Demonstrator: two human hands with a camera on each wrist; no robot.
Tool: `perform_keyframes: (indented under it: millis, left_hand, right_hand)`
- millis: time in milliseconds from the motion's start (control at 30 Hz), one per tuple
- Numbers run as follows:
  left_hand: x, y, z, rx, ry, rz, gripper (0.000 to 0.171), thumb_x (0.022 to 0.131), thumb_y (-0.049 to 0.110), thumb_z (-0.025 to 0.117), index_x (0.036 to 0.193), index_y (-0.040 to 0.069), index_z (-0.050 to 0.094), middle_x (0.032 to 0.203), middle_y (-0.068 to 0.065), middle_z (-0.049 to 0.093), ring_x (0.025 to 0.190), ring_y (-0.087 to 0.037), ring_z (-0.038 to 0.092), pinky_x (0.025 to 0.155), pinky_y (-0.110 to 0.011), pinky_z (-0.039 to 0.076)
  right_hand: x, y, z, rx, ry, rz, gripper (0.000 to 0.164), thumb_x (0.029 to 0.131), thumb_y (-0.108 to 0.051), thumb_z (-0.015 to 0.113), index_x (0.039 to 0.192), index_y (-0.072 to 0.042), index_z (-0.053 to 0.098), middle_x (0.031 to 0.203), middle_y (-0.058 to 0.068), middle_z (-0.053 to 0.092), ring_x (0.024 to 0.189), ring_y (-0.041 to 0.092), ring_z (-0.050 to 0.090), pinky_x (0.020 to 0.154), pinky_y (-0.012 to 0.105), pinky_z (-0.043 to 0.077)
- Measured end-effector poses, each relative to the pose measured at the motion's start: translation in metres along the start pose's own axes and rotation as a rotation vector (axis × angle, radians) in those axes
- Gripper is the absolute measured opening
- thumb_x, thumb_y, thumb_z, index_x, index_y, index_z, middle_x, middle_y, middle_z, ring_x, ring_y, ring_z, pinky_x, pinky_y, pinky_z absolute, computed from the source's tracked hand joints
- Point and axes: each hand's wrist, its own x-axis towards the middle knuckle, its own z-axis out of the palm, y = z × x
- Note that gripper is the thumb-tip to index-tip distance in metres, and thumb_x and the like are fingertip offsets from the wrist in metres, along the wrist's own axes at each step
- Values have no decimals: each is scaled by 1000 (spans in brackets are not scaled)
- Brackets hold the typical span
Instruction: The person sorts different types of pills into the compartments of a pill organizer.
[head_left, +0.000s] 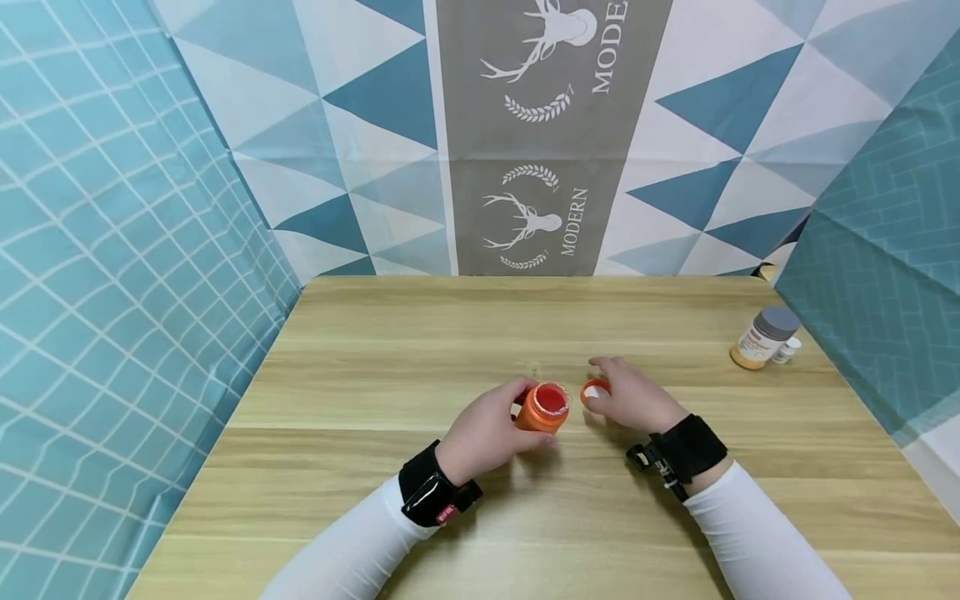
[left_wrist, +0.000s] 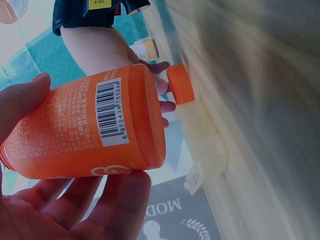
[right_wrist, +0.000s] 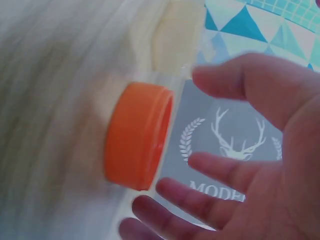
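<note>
Uncapped orange bottle [left_wrist: 75, 125] — upturned cap [right_wrist: 134, 137]

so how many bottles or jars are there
3 for sure: orange bottle in the left hand, grey-lidded jar at far right, small white-topped bottle beside it. The see-through item near the orange cap and yellow thing at the back corner are unclear.

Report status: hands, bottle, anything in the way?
Left hand grips uncapped orange bottle. Right hand spread beside orange cap on table. Gray-lidded jar off right, apparently out of the way.
</note>
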Motion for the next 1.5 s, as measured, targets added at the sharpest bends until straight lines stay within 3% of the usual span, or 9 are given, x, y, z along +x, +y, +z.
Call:
perform_keyframes:
  millis: [167,300,400,600,800,1033,1267,1500]
  left_hand:
    - [-3,-4,-4,19,8,-33,67,77,42,84,135,26,55,112,15,64,96,-8,60,83,-34,49]
    - [-4,-10,-8,48,12,-30,66,77,39,83,136,27,55,113,14,64,99,-8,60,85,-35,48]
    - [-5,-15,-12,84,16,-17,63,78,38,83,134,25,56,114,12,65,100,-8,60,86,-36,48]
    - [-1,-24,-17,181,40,-2,59,79,31,84,131,21,59,113,6,66,94,-11,60,83,-35,50]
    - [7,-32,-18,236,46,-15,58,79,25,84,131,20,59,111,-1,62,89,-16,59,81,-36,50]
    - [18,-40,-21,303,40,-5,58,76,19,84,130,17,62,110,-1,62,90,-15,58,82,-35,50]
    - [28,-43,-24,348,33,41,48,74,13,84,118,18,67,103,5,66,86,-13,58,75,-30,48]
    - [39,-41,-30,365,43,39,54,77,16,84,125,17,59,106,1,65,86,-17,58,79,-33,49]
  right_hand:
    - [-3,-6,3,35,94,-51,60,92,-25,63,143,2,44,140,22,50,129,38,47,102,54,41]
    - [-2,-16,7,21,129,-92,57,92,-26,67,139,1,50,135,20,54,118,33,57,95,50,48]
    - [0,-22,12,-17,115,-115,55,93,-29,68,137,0,53,133,18,56,103,27,63,88,45,52]
    - [9,-32,20,-114,87,-186,49,90,-30,72,129,-2,60,125,14,62,112,28,61,94,46,50]
    - [17,-34,31,-167,39,-205,42,88,-28,75,121,-4,65,117,10,66,102,23,65,88,41,53]
    - [20,-36,38,-131,23,-219,28,89,-22,75,112,-7,70,110,7,70,98,21,66,87,41,53]
    - [22,-38,38,-112,11,-219,27,90,-21,73,114,-8,70,110,6,70,96,18,65,86,40,53]
    - [25,-37,29,-117,35,-290,20,92,-17,71,110,-8,71,103,4,72,89,15,65,82,38,54]
